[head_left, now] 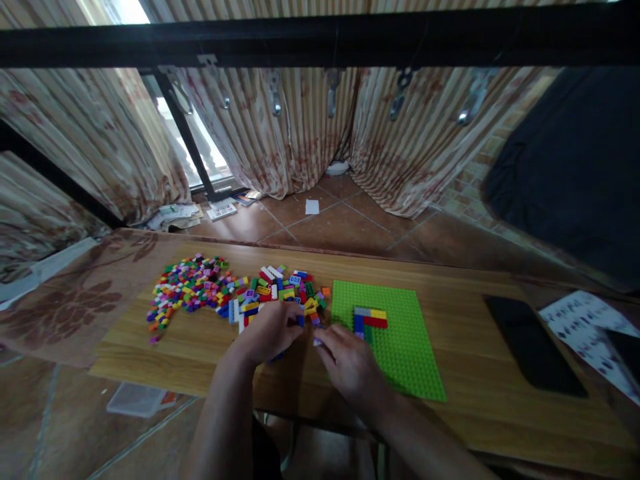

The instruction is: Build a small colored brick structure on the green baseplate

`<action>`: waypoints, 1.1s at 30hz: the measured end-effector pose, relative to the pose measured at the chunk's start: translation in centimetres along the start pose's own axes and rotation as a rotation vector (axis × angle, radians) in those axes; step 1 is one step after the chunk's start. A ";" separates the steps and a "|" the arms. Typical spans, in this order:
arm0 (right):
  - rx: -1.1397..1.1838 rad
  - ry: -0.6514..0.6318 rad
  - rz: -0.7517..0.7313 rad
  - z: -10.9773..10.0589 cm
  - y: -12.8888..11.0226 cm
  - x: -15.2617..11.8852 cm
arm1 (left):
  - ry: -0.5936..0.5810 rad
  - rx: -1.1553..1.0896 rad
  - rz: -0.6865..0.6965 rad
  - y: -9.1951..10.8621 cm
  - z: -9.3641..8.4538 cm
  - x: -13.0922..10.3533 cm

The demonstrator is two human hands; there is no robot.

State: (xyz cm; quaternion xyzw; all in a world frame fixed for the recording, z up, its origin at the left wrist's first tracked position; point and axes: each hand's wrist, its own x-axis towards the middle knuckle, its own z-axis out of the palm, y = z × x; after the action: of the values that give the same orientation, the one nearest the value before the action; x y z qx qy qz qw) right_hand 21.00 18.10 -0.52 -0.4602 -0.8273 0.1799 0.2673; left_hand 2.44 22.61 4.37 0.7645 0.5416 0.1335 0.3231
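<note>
My left hand (273,327) is over the near edge of a heap of larger toy bricks (287,288), its fingers closed on a blue toy brick (301,321). Just to the right, my right hand (353,363) pinches a small pale purple toy brick (317,342), partly hidden by the fingertips. A green baseplate (400,353) lies beyond my right hand. On its left part sits a joined group of bricks (370,317) in grey, yellow, red, blue and green; my right hand partly covers its near end.
A spread of small colourful bricks (187,283) lies on the left of the wooden table (480,413). To the right are a black phone-like slab (535,347) and a printed sheet (585,333). A black bar with metal hooks (320,41) crosses the top. A clear plastic container (136,399) sits below the table.
</note>
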 end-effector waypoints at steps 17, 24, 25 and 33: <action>-0.063 0.049 -0.006 0.2 1.1 0.0 | 0.055 0.003 0.014 -0.1 -0.3 -0.1; -0.146 0.086 0.069 -0.2 0.6 0.2 | 0.118 -0.028 0.064 -0.1 -0.6 -0.1; -0.148 0.095 0.071 -0.2 0.6 0.3 | 0.123 -0.027 0.066 -0.1 -0.5 0.0; -0.055 0.118 0.049 0.2 0.2 0.1 | 0.088 0.081 0.095 1.6 1.3 1.0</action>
State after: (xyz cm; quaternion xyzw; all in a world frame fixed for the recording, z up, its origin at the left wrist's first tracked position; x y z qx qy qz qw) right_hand 20.93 18.26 -0.78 -0.4973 -0.8031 0.1365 0.2984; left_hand 4.76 22.74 4.25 0.7953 0.5233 0.1601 0.2609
